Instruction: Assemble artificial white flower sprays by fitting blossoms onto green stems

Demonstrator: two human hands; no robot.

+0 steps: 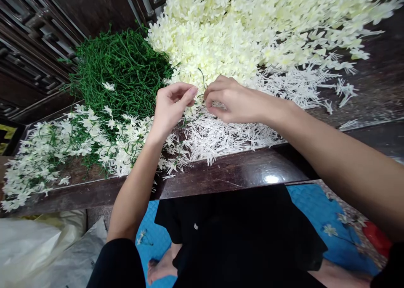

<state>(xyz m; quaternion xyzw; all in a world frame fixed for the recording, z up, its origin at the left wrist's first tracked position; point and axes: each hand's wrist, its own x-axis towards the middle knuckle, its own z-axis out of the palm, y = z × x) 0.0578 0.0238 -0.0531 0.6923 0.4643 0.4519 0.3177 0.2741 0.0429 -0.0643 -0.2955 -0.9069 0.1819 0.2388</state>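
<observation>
My right hand (232,99) is closed in a pinch, its fingertips on a thin green plastic stem (202,75) that curves up from them. Just to its left, my left hand (173,105) pinches thumb against forefinger; whatever sits between those fingers is too small to make out. Both hands hover over the table where the piles meet. Behind them spreads a large heap of cream-white artificial petals (217,40). Beneath and right of the hands lie white thread-like stamens (217,136). A tangled mound of green stems (116,65) stands beyond my left hand.
Assembled white flowers on green stems (88,132) cover the table's left part. The dark wooden table (240,170) has a glossy front edge. Below are a blue mat (158,225) with a fallen flower, whitish plastic bags (41,246) and a red object (377,237).
</observation>
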